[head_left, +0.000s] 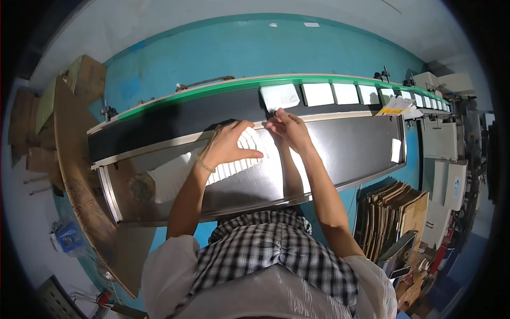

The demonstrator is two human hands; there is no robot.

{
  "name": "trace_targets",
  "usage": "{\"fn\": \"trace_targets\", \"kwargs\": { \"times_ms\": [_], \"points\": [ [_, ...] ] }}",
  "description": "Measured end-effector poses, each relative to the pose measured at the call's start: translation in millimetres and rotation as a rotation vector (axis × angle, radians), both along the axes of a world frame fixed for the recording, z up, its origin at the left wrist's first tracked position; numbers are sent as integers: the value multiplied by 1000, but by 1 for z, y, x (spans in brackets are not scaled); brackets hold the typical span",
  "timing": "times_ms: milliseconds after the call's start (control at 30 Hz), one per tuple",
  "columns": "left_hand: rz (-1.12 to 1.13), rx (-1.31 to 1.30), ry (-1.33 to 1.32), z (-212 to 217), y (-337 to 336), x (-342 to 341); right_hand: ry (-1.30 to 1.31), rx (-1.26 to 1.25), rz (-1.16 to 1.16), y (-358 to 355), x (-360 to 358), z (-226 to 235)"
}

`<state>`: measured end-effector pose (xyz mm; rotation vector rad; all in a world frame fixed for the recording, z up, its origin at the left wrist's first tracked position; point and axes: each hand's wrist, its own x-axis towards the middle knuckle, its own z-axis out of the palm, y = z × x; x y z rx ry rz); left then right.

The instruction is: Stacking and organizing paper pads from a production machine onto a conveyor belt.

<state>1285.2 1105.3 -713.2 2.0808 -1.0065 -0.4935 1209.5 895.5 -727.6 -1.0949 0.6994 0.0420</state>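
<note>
My right hand (291, 131) reaches to the conveyor's near edge, thumb and fingers pinched at the lower corner of a white flat packet (281, 97). That packet lies slightly askew on the dark conveyor belt (180, 120). Over a slanting row of similar white packets (234, 166) on the steel tray (340, 149) is my left hand (229, 143). Its thumb and fingers are spread across the upper end of the row, and the fingers are partly hidden. A bracelet circles my left wrist. The packets overlap closely, edge against edge.
More white packets (317, 94) run along the belt to the right, beside a green rail (212, 84). Upright white and yellow papers (398, 106) stand at the tray's far right corner. Flattened cardboard (390, 212) stacks at lower right. A brown board (79, 186) borders the left.
</note>
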Motion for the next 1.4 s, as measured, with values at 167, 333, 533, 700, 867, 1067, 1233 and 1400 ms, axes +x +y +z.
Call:
{"fn": "trace_targets", "kwargs": {
  "times_ms": [167, 333, 533, 700, 867, 1067, 1233, 1400],
  "points": [
    [-49, -66, -5, -3, 6, 4, 6, -602, 407, 44, -26, -15],
    [-72, 9, 62, -3, 20, 9, 51, -389, 284, 37, -40, -28],
    [-50, 51, 100, -1, 22, 7, 13, -115, 49, 14, 1, -7],
    [-31, 10, 88, -2, 23, 5, -5, -652, 423, 48, -12, -8],
    [-49, -28, -7, -5, 38, 6, 69, -414, 385, 55, -34, -12],
    [1, 30, 89, -12, 45, 5, 198, -350, 668, 35, -17, -4],
    [33, -29, 44, -15, 45, 6, 154, -241, 566, 37, -22, -18],
    [27, 40, 65, -12, 47, 6, 130, -266, 169, 24, -4, -23]
  ]
}}
